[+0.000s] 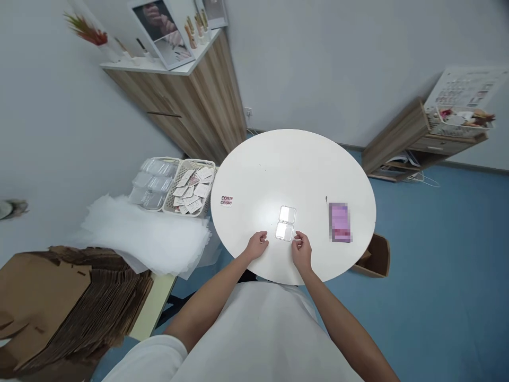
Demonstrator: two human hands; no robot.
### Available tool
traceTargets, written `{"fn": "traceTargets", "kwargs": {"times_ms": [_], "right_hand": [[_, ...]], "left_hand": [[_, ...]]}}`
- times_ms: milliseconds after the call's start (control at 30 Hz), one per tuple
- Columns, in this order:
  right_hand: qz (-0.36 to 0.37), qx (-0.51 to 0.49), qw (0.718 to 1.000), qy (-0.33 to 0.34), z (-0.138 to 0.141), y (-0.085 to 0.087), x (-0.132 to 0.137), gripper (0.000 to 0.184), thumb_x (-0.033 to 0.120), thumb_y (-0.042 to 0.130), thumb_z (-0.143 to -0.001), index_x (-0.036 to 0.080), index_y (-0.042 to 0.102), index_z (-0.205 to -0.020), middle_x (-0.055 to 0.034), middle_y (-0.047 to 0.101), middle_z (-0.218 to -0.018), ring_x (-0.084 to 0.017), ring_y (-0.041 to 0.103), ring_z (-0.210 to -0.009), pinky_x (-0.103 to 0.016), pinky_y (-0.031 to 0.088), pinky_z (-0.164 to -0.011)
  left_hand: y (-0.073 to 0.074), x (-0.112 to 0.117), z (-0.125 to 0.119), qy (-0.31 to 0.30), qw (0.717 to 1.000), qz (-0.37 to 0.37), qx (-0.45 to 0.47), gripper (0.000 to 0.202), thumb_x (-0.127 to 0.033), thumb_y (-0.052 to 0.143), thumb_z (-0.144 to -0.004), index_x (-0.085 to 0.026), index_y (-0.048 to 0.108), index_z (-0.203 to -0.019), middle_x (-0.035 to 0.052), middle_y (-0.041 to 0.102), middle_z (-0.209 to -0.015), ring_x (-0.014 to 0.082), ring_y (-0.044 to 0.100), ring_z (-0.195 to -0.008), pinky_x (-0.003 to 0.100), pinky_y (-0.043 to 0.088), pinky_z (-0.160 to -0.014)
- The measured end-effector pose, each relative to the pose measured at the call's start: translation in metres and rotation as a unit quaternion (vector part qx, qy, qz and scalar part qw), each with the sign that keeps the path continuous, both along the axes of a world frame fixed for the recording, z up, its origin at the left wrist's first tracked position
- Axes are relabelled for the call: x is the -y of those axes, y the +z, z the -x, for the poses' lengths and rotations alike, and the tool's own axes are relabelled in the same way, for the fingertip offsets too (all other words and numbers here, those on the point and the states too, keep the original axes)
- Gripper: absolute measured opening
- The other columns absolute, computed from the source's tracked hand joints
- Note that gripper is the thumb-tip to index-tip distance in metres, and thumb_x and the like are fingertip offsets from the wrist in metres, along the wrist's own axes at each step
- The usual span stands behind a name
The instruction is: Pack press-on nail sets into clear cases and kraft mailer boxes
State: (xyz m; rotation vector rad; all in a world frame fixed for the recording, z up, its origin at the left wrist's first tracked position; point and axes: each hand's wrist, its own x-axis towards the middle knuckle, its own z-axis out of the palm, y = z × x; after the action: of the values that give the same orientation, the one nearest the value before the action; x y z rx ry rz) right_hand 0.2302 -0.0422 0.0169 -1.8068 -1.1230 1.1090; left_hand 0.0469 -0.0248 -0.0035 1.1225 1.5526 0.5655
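A clear plastic case (284,232) lies unfolded on the white round table (292,159), its two halves one above the other. My left hand (257,245) rests left of its lower half, apart from it. The fingers are loosely bent, with a gap to the thumb and nothing seen between them. Close by the case's lower right edge is my right hand (302,250), fingers bent and apart; whether a fingertip touches the case I cannot tell. A small card with two rows of dark pink pieces (226,201) lies at the table's left.
A blurred purple rectangle (340,222) lies at the table's right. Left of the table stand a basket of cards (192,191), clear cases (155,183), white sheets (147,233) and stacked cardboard (95,307). A brown bin (379,257) stands on the floor at right.
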Motion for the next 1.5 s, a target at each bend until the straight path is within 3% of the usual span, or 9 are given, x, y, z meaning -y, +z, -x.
{"fn": "traceTargets", "kwargs": {"times_ms": [200, 400, 500, 633, 833, 1000, 1267, 1500], "right_hand": [[-0.030, -0.052, 0.995, 0.078, 0.028, 0.013, -0.008, 0.029, 0.034, 0.040, -0.075, 0.019, 0.049, -0.098, -0.0043, 0.051, -0.084, -0.012, 0.041, -0.057, -0.026, 0.040, -0.057], [-0.007, -0.043, 0.982, 0.183, 0.071, 0.022, -0.028, 0.034, 0.038, 0.042, -0.074, 0.021, 0.049, -0.103, -0.0026, 0.053, -0.083, -0.011, 0.043, -0.054, -0.027, 0.040, -0.055], [0.015, -0.029, 0.976, 0.217, 0.096, 0.020, -0.044, 0.039, 0.037, 0.045, -0.072, 0.022, 0.047, -0.107, -0.0022, 0.055, -0.086, -0.012, 0.046, -0.057, -0.028, 0.042, -0.058], [0.054, 0.018, 0.967, 0.248, 0.132, 0.009, -0.071, 0.042, 0.033, 0.047, -0.069, 0.023, 0.045, -0.110, -0.0020, 0.053, -0.090, -0.012, 0.049, -0.063, -0.030, 0.043, -0.065], [0.055, 0.124, 0.958, 0.251, 0.181, -0.010, -0.110, 0.046, 0.024, 0.050, -0.066, 0.021, 0.045, -0.112, -0.0052, 0.051, -0.100, -0.016, 0.051, -0.083, -0.031, 0.042, -0.076], [0.061, 0.214, 0.934, 0.280, 0.206, -0.017, -0.135, 0.054, 0.018, 0.052, -0.066, 0.021, 0.040, -0.118, -0.0074, 0.044, -0.112, -0.020, 0.046, -0.101, -0.032, 0.037, -0.087], [0.065, 0.278, 0.914, 0.289, 0.231, -0.020, -0.156, 0.062, 0.019, 0.055, -0.067, 0.022, 0.031, -0.125, -0.0086, 0.043, -0.108, -0.021, 0.045, -0.101, -0.029, 0.040, -0.080], [0.075, 0.304, 0.910, 0.273, 0.236, -0.022, -0.158, 0.057, 0.014, 0.053, -0.066, 0.024, 0.037, -0.119, -0.0085, 0.042, -0.109, -0.021, 0.049, -0.094, -0.028, 0.042, -0.069]], "left_hand": [[0.007, 0.010, 0.045, 0.060, 0.997, -0.031, -0.027, 0.031, -0.019, 0.057, -0.068, -0.017, 0.057, -0.100, 0.0063, 0.058, -0.094, 0.0150, 0.053, -0.083, 0.030, 0.044, -0.077], [0.016, -0.014, 0.115, 0.071, 0.988, -0.076, -0.110, 0.031, -0.021, 0.053, -0.070, -0.016, 0.055, -0.101, 0.0071, 0.057, -0.096, 0.0159, 0.053, -0.081, 0.029, 0.043, -0.074], [0.024, -0.038, 0.147, 0.043, 0.982, -0.083, -0.165, 0.031, -0.021, 0.053, -0.070, -0.015, 0.054, -0.101, 0.0081, 0.056, -0.098, 0.0165, 0.053, -0.079, 0.029, 0.042, -0.075], [0.028, -0.070, 0.175, -0.047, 0.962, -0.085, -0.254, 0.035, -0.019, 0.052, -0.071, -0.014, 0.049, -0.105, 0.0103, 0.052, -0.100, 0.0212, 0.051, -0.091, 0.030, 0.039, -0.078], [0.026, -0.114, 0.185, -0.147, 0.935, -0.043, -0.319, 0.038, -0.014, 0.051, -0.071, -0.012, 0.042, -0.108, 0.0138, 0.047, -0.106, 0.0245, 0.051, -0.096, 0.030, 0.038, -0.077], [0.024, -0.137, 0.182, -0.177, 0.927, 0.000, -0.331, 0.049, -0.010, 0.054, -0.069, -0.014, 0.034, -0.114, 0.0140, 0.044, -0.108, 0.0237, 0.053, -0.094, 0.028, 0.038, -0.074], [0.015, -0.149, 0.182, -0.195, 0.928, 0.009, -0.316, 0.056, -0.006, 0.054, -0.067, -0.018, 0.031, -0.117, 0.0116, 0.042, -0.108, 0.0211, 0.054, -0.090, 0.025, 0.040, -0.068], [0.012, -0.146, 0.184, -0.183, 0.932, -0.030, -0.312, 0.051, -0.005, 0.055, -0.065, -0.018, 0.034, -0.110, 0.0097, 0.041, -0.109, 0.0181, 0.054, -0.087, 0.024, 0.040, -0.067]]}}
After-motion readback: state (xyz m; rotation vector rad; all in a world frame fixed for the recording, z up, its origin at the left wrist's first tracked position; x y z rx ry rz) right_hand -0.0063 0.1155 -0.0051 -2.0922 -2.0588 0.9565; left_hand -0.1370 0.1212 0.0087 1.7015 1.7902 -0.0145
